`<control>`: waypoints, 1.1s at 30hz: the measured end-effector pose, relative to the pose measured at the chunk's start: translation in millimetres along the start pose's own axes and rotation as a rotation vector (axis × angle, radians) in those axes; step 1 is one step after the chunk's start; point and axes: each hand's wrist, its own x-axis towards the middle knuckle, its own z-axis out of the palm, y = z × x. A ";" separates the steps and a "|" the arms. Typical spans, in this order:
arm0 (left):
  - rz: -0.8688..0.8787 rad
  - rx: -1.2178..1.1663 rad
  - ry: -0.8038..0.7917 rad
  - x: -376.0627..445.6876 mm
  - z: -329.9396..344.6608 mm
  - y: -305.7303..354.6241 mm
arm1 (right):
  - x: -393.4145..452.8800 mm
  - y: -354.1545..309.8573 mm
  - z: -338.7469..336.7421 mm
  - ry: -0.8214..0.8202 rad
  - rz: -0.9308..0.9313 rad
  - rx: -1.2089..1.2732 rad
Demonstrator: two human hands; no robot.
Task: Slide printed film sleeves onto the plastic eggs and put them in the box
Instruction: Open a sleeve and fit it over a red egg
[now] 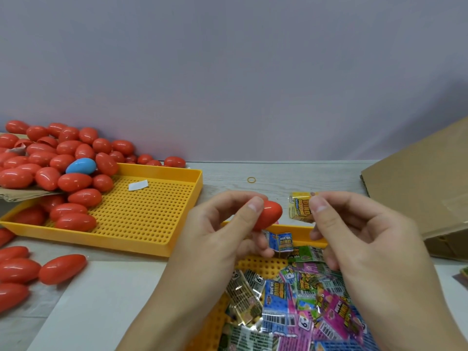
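**Egg and sleeve lined up, a small gap left to close**

At the centre of the frame a red oval plastic egg (269, 215) is gripped in the left hand (222, 229), thumb on top and fingers curled beneath, its free tip pointed right. Just beside it, a yellow printed film sleeve (301, 207) is pinched at its right side by the right hand (354, 231). Egg and sleeve are held apart above the far rim of a yellow perforated plastic tray (298, 230) in the lower centre, where a heap of flat printed sleeves (304, 295) is piled. A second, blue sleeve (281, 243) appears tucked under the left fingers.

For a clean fit, the sleeve would best be squeezed open into a tube first, then the egg's narrow tip fed into the mouth and the film drawn along evenly, with no creasing of the print. The risk lies in a flattened mouth catching on the tip.

The supply is seen at the upper left: loose red eggs (63, 160), one blue egg (81, 165) among them, spilling into a second yellow perforated tray (152, 198). The brown cardboard box (417, 186) waits at the right edge, well apart from both hands, on the pale table (278, 173).
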 end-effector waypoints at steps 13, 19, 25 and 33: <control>0.001 0.069 -0.024 1.1 1.0 -1.7 | -1.8 -1.1 1.4 -0.078 -0.043 -0.086; -0.012 0.006 -0.033 -0.1 2.1 1.5 | -2.0 0.5 1.8 -0.111 -0.060 -0.095; 0.011 0.039 -0.075 -1.8 0.3 1.6 | -1.2 3.3 1.1 -0.098 -0.070 -0.081; 0.079 0.155 -0.032 -3.6 1.3 4.4 | -1.7 3.0 0.1 -0.124 -0.078 -0.101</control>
